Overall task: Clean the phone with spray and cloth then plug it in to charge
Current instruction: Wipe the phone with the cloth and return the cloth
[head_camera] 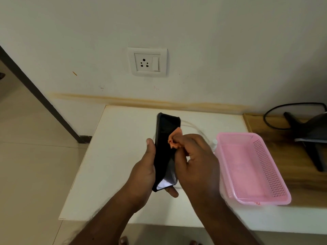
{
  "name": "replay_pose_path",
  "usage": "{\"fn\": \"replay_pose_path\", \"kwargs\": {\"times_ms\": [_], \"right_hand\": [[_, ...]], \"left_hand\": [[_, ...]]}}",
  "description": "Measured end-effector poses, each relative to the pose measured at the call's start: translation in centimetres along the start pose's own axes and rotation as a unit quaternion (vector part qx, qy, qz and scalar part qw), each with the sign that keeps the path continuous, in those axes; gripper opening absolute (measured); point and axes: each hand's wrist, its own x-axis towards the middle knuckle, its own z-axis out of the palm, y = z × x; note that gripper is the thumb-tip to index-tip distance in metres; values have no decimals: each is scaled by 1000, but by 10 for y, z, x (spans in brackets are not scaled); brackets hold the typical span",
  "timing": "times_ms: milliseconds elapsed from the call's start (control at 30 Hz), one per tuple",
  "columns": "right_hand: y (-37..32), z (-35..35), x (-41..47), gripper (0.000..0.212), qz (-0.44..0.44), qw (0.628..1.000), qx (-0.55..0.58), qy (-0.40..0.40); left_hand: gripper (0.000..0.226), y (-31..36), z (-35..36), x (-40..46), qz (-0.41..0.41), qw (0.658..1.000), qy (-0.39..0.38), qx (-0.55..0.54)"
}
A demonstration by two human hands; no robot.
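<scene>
A black phone (165, 138) in a dark case is held above the white table (115, 156), screen facing up and to the right. My left hand (144, 174) grips it from the left side and underneath, thumb along its edge. My right hand (198, 161) pinches a small orange cloth (175, 138) and presses it against the middle of the screen. A white charging cable (193, 126) loops on the table behind the phone. A small white object (214, 143), perhaps the spray bottle, peeks out behind my right hand, mostly hidden.
A pink perforated basket (251, 167) stands on the table to the right. A white wall socket (147, 61) with a switch is above the table. A black monitor stand (304, 131) and black cord sit on a wooden surface far right. Tiled floor lies to the left.
</scene>
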Motion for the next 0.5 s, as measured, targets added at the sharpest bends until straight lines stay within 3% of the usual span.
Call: {"fn": "replay_pose_path", "kwargs": {"times_ms": [133,233,367,500], "right_hand": [[-16,13,-13,29,-68,997,-7,-29],[-18,14,-15,30,-112,993,-8,-16],[-6,2,-2,36,-60,998,-17,8],[-4,2,-4,36,-12,999,-8,-42]], "left_hand": [[61,8,-11,1,8,999,41,-30],[58,6,-10,0,-3,999,27,-29],[61,5,-2,-2,-5,1000,-8,-21],[63,7,-9,1,17,999,18,-48]]}}
